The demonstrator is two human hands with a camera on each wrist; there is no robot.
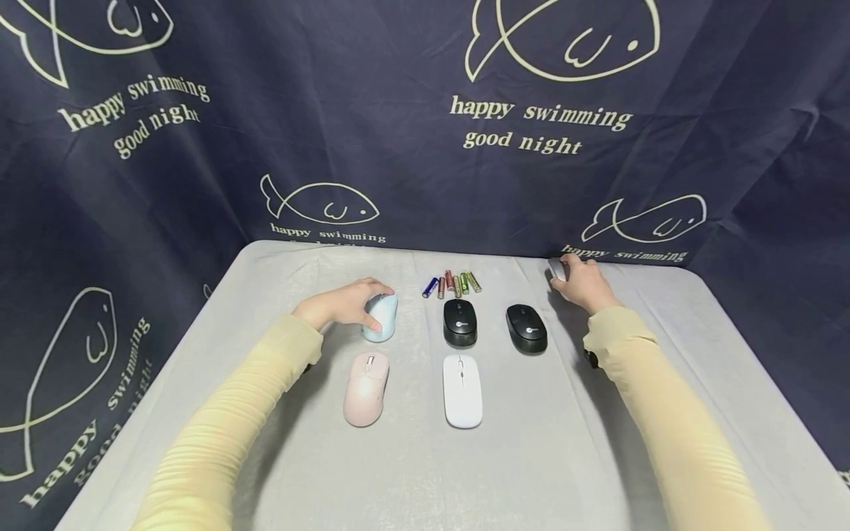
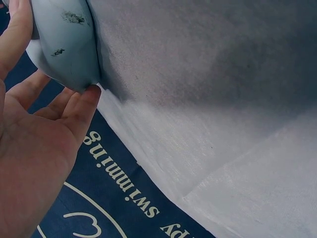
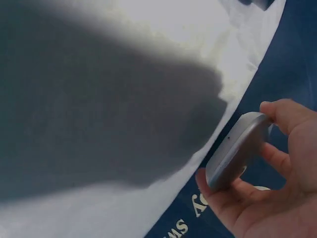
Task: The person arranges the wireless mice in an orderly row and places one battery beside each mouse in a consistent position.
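On the left side of the table, my left hand grips a light blue computer mouse between thumb and fingers. In the left wrist view that mouse shows dark smudges, with a fingertip at its lower end. Near the back right edge, my right hand holds a silver-grey computer mouse. The right wrist view shows this mouse tilted on its side, pinched at its two ends over the table edge. A pink mouse lies in front of the left hand.
Two black mice, one in the middle and one to its right, lie on the grey-white tablecloth. A white mouse is closer to me. Several batteries cluster at the back. A dark blue fish-print curtain hangs behind.
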